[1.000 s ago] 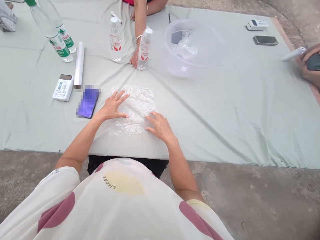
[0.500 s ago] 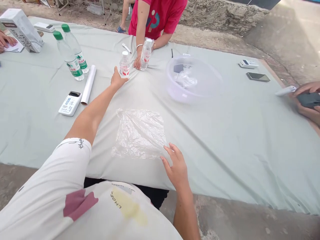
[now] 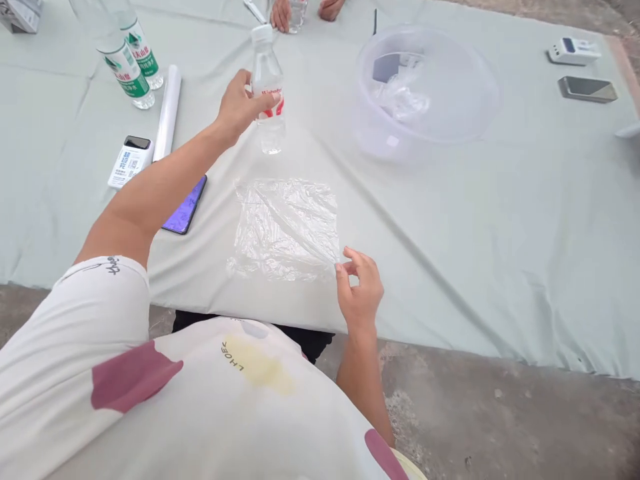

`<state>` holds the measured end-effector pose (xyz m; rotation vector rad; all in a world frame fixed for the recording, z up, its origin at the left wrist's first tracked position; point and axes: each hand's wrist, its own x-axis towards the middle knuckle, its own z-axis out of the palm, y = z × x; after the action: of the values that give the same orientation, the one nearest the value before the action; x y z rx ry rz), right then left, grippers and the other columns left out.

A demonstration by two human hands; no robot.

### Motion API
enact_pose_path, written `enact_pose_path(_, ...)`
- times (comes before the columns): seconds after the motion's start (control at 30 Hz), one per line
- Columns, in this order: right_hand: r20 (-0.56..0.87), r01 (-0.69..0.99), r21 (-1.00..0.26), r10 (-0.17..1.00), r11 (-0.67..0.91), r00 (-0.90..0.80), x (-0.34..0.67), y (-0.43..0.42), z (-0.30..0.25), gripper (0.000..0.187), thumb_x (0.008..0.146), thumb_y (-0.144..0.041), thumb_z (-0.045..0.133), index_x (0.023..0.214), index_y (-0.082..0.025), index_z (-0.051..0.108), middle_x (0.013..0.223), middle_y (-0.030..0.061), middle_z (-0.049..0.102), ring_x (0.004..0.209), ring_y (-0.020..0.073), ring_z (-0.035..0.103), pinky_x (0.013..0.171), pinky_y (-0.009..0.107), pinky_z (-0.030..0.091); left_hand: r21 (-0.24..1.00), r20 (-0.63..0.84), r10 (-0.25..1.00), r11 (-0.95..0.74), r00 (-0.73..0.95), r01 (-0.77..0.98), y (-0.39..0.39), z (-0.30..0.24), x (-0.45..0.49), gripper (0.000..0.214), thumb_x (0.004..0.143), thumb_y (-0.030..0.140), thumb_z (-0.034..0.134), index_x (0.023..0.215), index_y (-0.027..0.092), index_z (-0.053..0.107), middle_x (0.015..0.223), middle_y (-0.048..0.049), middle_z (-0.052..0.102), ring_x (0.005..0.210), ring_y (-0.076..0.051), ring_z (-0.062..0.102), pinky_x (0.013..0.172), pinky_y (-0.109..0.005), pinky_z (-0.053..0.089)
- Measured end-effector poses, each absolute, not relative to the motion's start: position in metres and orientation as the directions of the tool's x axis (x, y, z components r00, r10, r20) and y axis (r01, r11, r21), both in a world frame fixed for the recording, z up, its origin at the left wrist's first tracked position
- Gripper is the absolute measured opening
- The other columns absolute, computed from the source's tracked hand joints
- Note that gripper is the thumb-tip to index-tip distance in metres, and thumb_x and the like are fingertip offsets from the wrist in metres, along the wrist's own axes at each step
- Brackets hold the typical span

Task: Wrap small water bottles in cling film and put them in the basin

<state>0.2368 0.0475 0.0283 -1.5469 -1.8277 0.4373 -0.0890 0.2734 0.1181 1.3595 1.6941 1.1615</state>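
My left hand (image 3: 243, 107) is wrapped round the middle of a clear plastic water bottle (image 3: 271, 137) with a white cap and a red-and-white label. The bottle is nearly upright; whether its base touches the cloth I cannot tell. Nearer to me, a thin, wrinkled clear plastic sheet (image 3: 287, 227) lies spread on the table. At its right edge, my right hand (image 3: 363, 290) has thumb and fingertips closed on the near-right corner of the sheet, where a crease runs to the fingers.
A translucent basin (image 3: 425, 140) with crumpled clear plastic stands beyond, to the right. Left are two green-labelled bottles (image 3: 123, 73), a white roll (image 3: 167, 110), a white power bank (image 3: 131, 160) and a lit phone (image 3: 186, 210). Another person's hand (image 3: 281, 15) holds a bottle opposite.
My left hand has brought the bottle nearer and to the right. My right thumb and fingers have closed at the sheet's corner. The view has tilted down, and a lit phone shows beside my left forearm.
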Motion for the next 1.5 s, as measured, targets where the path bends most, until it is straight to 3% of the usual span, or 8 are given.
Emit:
enact_pose_path(0.13,0.143,0.674,-0.714,0.982,0.190,-0.125,0.180,0.071,0.051,0.059,0.095,-0.056,0.047,0.146,-0.026,0.044,0.125,0.0118,0.062,0.085,0.0189,0.065,0.080,0.039,0.060,0.932,-0.123,0.991,0.133,-0.050,0.338,0.187,0.120,-0.065,0.039,0.080,0.034,0.079,0.087,0.018,0.045,0.079,-0.0009,0.061,0.068,-0.012,0.056,0.069,-0.028,0.041)
enact_pose_path(0.27,0.028,0.669,-0.720,0.971,0.184,-0.237,0.125,0.076,0.061,0.082,0.087,-0.061,0.056,0.155,-0.027,0.027,0.134,0.0130,0.057,0.099,0.0235,0.063,0.085,0.041,0.057,0.891,-0.197,0.979,0.203,-0.058,0.406,0.133,0.093,-0.053,0.043,0.074,0.044,0.083,0.087,0.018,0.050,0.082,-0.0030,0.061,0.079,-0.021,0.063,0.070,-0.031,0.044)
enact_pose_path(0.5,-0.084,0.717,-0.690,0.973,0.098,-0.213,0.094,0.070,0.042,0.065,0.086,-0.048,0.053,0.144,-0.022,0.039,0.131,0.0133,0.061,0.117,0.0296,0.058,0.094,0.045,0.052,0.921,-0.228,0.971,0.240,-0.075,0.308,0.093,0.061,-0.083,0.029,0.089,0.048,0.059,0.092,0.019,0.062,0.093,-0.0048,0.068,0.072,-0.017,0.068,0.066,-0.030,0.048)
enact_pose_path(0.6,-0.146,0.736,-0.676,0.972,0.038,-0.185,0.093,0.069,0.034,0.061,0.084,-0.050,0.055,0.137,-0.022,0.045,0.130,0.0126,0.062,0.119,0.0306,0.058,0.097,0.046,0.050,0.834,-0.177,0.948,0.286,-0.263,0.471,0.079,0.051,-0.099,0.021,0.090,0.039,0.055,0.083,0.020,0.062,0.075,-0.0029,0.068,0.068,-0.018,0.066,0.067,-0.030,0.047)
enact_pose_path(0.7,-0.169,0.737,-0.675,0.964,0.038,-0.205,0.090,0.068,0.034,0.063,0.083,-0.055,0.058,0.135,-0.022,0.046,0.128,0.0134,0.062,0.118,0.0313,0.058,0.097,0.047,0.050,0.751,-0.270,0.922,0.381,-0.276,0.540,0.073,0.040,-0.102,0.027,0.089,0.039,0.053,0.070,0.020,0.060,0.058,-0.0031,0.065,0.057,-0.020,0.062,0.062,-0.032,0.044)
enact_pose_path(1.1,-0.152,0.724,-0.686,0.956,0.079,-0.249,0.101,0.070,0.035,0.070,0.089,-0.069,0.050,0.143,-0.025,0.047,0.131,0.0142,0.061,0.096,0.0264,0.066,0.088,0.045,0.053,0.883,-0.359,0.915,0.397,-0.185,0.249,0.084,0.022,-0.081,0.010,0.070,0.018,0.061,0.080,0.021,0.063,0.059,0.0022,0.061,0.050,-0.015,0.056,0.059,-0.029,0.045)
enact_pose_path(1.3,0.182,0.622,-0.634,0.871,0.459,-0.456,0.095,0.117,0.052,0.048,0.103,-0.041,0.027,0.131,-0.022,0.061,0.132,0.0086,0.065,0.122,0.0230,0.058,0.108,0.041,0.044,0.948,-0.302,0.932,0.315,-0.199,0.039,0.068,0.038,-0.065,0.029,0.076,0.020,0.054,0.102,0.019,0.065,0.078,-0.0004,0.069,0.079,-0.016,0.068,0.082,-0.032,0.053)
enact_pose_path(1.5,0.045,0.449,-0.571,0.572,0.687,-0.819,0.057,0.168,0.066,0.047,0.104,-0.039,0.030,0.113,-0.026,0.074,0.121,0.0036,0.073,0.135,0.0256,0.050,0.116,0.049,0.032,0.960,-0.207,0.978,0.194,-0.041,-0.202,0.040,0.055,-0.044,0.033,0.077,0.029,0.062,0.109,0.019,0.060,0.093,-0.0048,0.074,0.100,-0.020,0.071,0.100,-0.041,0.050)
